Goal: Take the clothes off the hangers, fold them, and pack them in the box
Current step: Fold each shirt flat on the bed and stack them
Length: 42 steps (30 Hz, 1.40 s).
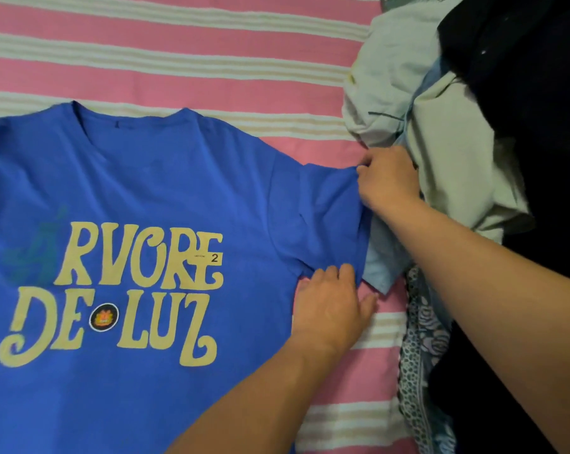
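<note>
A blue T-shirt (139, 191) with cream lettering lies spread face up on the striped bed, its collar toward the far side. My right hand (387, 178) pinches the top outer corner of the shirt's right sleeve. My left hand (331, 304) lies with straight fingers pressed on the sleeve's lower edge near the armpit. No hanger and no box are in view.
A pile of other clothes (467, 165) sits at the right: pale green and light blue garments, a dark one and a patterned fabric (418, 348). The pink-and-white striped bedspread (179, 54) stretches beyond the shirt's collar.
</note>
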Available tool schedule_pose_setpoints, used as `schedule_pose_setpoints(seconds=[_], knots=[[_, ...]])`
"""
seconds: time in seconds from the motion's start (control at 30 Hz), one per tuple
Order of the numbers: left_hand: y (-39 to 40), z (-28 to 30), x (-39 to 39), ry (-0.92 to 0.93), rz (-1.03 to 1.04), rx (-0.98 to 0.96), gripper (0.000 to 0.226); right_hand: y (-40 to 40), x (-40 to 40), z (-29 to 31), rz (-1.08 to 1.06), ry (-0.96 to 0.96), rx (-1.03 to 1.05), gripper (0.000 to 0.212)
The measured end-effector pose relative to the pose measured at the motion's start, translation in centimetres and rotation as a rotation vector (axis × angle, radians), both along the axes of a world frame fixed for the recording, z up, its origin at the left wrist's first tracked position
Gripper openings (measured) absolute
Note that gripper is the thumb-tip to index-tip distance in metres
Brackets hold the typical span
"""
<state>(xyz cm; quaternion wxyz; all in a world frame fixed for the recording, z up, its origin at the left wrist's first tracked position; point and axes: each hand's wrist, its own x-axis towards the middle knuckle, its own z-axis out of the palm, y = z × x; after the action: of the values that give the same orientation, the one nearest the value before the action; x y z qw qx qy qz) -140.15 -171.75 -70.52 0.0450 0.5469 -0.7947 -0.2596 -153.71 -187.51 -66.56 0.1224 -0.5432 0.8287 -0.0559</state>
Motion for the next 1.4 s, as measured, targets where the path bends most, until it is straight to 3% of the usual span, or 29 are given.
schedule_pose_setpoints(seconds=[0.07,0.13,0.27,0.47,0.53,0.6,0.67,0.8,0.87,0.9,0.97,1.07,1.17,1.3,1.4], knots=[[-0.2,0.1,-1.5,-0.078,0.128,0.061,0.040,-0.3,-0.5,0.3,0.016,-0.002,0.014,0.023],[-0.2,0.3,-2.2,-0.086,0.157,0.091,0.028,-0.7,-1.1,0.3,0.033,0.019,0.026,0.023],[0.0,0.3,-1.9,0.040,0.216,0.104,0.012,-0.8,-2.0,0.2,0.054,0.057,0.057,0.024],[1.1,3.3,-3.5,0.209,0.199,0.021,0.015,-0.8,-2.2,0.5,0.090,0.101,0.017,0.027],[-0.1,3.4,-4.1,0.168,0.199,0.238,0.007,-0.8,-2.1,0.3,0.137,0.160,0.029,0.030],[-1.4,2.1,-4.1,0.081,0.211,0.460,0.013,-0.5,-1.7,0.0,0.209,0.229,0.087,0.030],[-2.4,0.7,-3.7,0.016,0.138,0.552,0.019,0.0,-1.1,-0.1,0.270,0.292,0.118,0.028],[-2.4,1.0,-1.9,0.140,-0.043,0.652,0.032,0.6,3.0,-0.5,0.575,0.352,-0.142,0.025],[-0.5,2.3,1.2,0.321,-0.055,0.631,0.027,2.1,5.3,-2.2,0.807,0.285,-0.183,0.021],[0.9,3.0,3.6,0.396,-0.016,0.610,0.023,3.1,5.8,-3.4,0.843,0.271,-0.107,0.026],[3.5,3.9,9.9,0.434,0.135,0.553,0.018,4.7,5.2,-4.9,0.725,0.330,0.168,0.048],[5.7,4.4,22.2,0.323,0.424,0.439,0.020,5.5,4.0,-4.6,0.575,0.467,0.353,0.062],[5.0,4.0,34.2,0.160,0.621,0.254,0.026,5.1,7.1,-3.2,0.575,0.444,0.262,0.064],[1.2,4.2,47.0,-0.001,0.774,0.064,0.032,6.1,18.5,-1.0,0.641,0.306,0.225,0.065],[-1.9,4.8,53.1,0.015,0.878,0.073,0.034,6.6,28.7,0.2,0.677,0.146,0.267,0.056]])
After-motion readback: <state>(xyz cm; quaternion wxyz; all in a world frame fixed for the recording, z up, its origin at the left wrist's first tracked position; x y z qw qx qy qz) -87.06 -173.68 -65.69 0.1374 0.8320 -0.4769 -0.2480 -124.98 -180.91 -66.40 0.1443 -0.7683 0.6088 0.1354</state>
